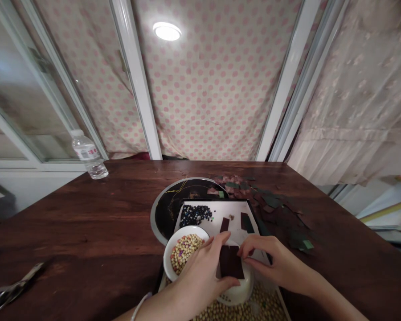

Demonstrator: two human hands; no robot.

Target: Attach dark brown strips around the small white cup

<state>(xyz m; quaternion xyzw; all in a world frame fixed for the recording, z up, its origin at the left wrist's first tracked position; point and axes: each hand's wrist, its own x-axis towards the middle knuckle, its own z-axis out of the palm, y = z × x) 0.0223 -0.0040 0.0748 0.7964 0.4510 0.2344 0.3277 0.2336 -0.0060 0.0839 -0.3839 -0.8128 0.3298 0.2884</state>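
The left hand (200,278) and the right hand (270,263) are both at a dark brown rectangular piece (231,262), maybe card, which is over a white bowl (237,294). The fingers are close together at its edges, but I cannot tell if they really pinch it. The hands hide most of this bowl, and the frame cuts off the soybeans (267,307) below.

Clear ribbed plastic water bottle (89,156) with white cap, on the dark reddish-brown wooden tabletop (73,214): one red-and-white wrap label (86,153) around its middle, bearing red printed characters too small and blurred to read. No other lettering, brand, number or sign legible.
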